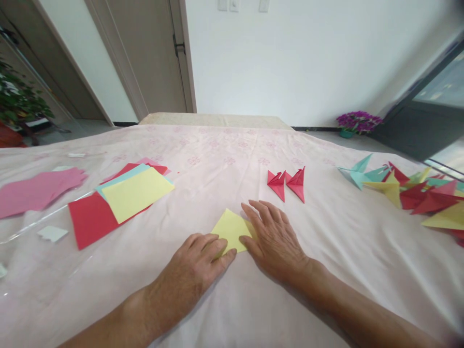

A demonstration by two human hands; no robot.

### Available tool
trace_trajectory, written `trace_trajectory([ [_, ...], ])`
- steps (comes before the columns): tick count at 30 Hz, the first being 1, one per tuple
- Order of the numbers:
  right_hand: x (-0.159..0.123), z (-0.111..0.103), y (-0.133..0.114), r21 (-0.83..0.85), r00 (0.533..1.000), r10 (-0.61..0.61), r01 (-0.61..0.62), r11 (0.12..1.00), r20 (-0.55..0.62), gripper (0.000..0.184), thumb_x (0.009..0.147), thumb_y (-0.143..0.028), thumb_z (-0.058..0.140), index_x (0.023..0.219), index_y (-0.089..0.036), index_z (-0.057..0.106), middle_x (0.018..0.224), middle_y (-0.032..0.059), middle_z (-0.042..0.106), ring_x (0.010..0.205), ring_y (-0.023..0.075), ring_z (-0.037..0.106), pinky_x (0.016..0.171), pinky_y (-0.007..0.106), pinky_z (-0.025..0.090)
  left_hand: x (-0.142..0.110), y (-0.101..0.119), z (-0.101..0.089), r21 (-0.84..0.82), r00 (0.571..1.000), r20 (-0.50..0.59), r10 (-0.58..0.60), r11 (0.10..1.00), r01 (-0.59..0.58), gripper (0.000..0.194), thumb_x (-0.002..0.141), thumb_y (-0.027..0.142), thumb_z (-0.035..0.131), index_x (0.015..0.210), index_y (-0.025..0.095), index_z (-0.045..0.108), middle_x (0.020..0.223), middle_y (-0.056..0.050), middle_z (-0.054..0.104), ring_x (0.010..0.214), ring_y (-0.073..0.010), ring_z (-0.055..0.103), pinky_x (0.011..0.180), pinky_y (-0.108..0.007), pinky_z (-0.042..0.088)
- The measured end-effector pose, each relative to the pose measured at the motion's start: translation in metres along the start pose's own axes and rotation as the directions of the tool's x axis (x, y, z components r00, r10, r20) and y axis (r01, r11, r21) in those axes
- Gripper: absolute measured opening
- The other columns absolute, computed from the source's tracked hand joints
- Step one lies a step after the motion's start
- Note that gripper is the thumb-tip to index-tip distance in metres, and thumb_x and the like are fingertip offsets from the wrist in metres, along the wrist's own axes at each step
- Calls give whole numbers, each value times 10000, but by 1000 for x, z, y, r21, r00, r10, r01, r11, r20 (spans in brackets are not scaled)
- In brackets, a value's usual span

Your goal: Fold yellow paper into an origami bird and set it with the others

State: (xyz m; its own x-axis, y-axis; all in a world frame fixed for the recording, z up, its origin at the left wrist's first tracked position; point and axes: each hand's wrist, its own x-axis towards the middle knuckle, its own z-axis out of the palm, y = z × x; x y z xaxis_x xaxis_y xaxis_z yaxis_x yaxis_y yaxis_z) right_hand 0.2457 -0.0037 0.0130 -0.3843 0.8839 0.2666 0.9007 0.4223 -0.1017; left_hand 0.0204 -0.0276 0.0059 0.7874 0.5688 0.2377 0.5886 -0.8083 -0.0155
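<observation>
A folded yellow paper [229, 228] lies on the pink cloth in front of me. My left hand [201, 261] rests at its near left corner, fingertips pressed on the paper's edge, fingers together and flat. My right hand [273, 239] lies flat over the paper's right side, fingers stretched out and slightly spread. Neither hand lifts the sheet; both press it down.
Two red folded paper shapes [287, 183] lie just beyond my right hand. A stack of red, blue and yellow sheets [119, 198] sits at left, pink sheets [36, 189] farther left. Several folded coloured shapes [409, 191] pile at the right. The pink tablecloth [217, 154] covers the table.
</observation>
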Motion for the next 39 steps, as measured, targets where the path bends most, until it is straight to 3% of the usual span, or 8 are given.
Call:
trace_trajectory([
  [7,-18,2,23,17,986,91,-94,995,140,592,931,-432,488,1453,-175,372,1494,126,384,1388,311,269,1103,484,304,-32,-7,-4,5,999,-30,-45,999,46,470,902,19,408,1308,224,529,1300,-56,601,1242,-216,505,1004,-382,439],
  [12,-31,-8,50,-8,980,169,-169,986,106,457,965,-339,443,1397,-191,456,1452,114,439,1355,303,316,1079,486,336,-66,-19,-12,-2,992,-86,-95,995,95,515,868,-25,361,1273,214,571,1255,-68,617,1162,-191,566,998,-348,470],
  [19,-28,-32,15,109,988,145,-139,984,-51,398,918,-117,417,1284,-197,550,1212,88,614,1041,243,519,908,387,444,-53,-8,-17,-289,884,-30,-467,850,440,461,921,258,506,1376,227,439,1159,-69,634,1021,-198,627,884,-351,550],
  [24,-20,-33,1,100,983,185,-186,977,22,457,922,-112,381,1360,-182,490,1176,95,623,998,245,530,835,374,465,-35,17,-10,-530,846,63,-530,700,478,538,893,177,506,1406,251,361,1024,-31,654,769,-132,648,711,-263,562],
  [28,-16,-17,6,262,979,196,-205,943,61,431,945,-153,360,1355,-174,492,1147,95,646,1067,236,529,869,363,473,-32,32,-10,-486,875,-81,-478,785,384,612,851,97,514,1413,268,344,984,-22,676,759,-138,651,704,-257,554],
  [32,-15,-6,10,621,956,284,-265,738,71,409,946,-220,368,1329,-205,512,1210,78,636,1129,207,544,990,393,434,-23,40,-15,-254,933,-334,-134,966,48,556,872,74,473,1411,166,369,1093,-101,686,1013,-202,634,880,-337,514],
  [36,-22,-17,9,836,935,323,-291,466,145,471,972,-435,387,1404,-254,438,1452,87,455,1325,237,420,1095,463,342,-1,54,-10,-171,942,-289,171,959,-227,603,903,291,502,1433,78,309,1219,-151,648,1229,-296,518,1058,-510,377],
  [39,-33,-32,6,890,955,249,-248,382,159,578,940,-517,438,1466,-298,338,1576,56,246,1434,251,250,1129,484,298,14,67,-4,-191,987,-142,72,977,-99,695,872,337,555,1457,90,275,1166,-152,657,1073,-293,596,930,-471,468],
])
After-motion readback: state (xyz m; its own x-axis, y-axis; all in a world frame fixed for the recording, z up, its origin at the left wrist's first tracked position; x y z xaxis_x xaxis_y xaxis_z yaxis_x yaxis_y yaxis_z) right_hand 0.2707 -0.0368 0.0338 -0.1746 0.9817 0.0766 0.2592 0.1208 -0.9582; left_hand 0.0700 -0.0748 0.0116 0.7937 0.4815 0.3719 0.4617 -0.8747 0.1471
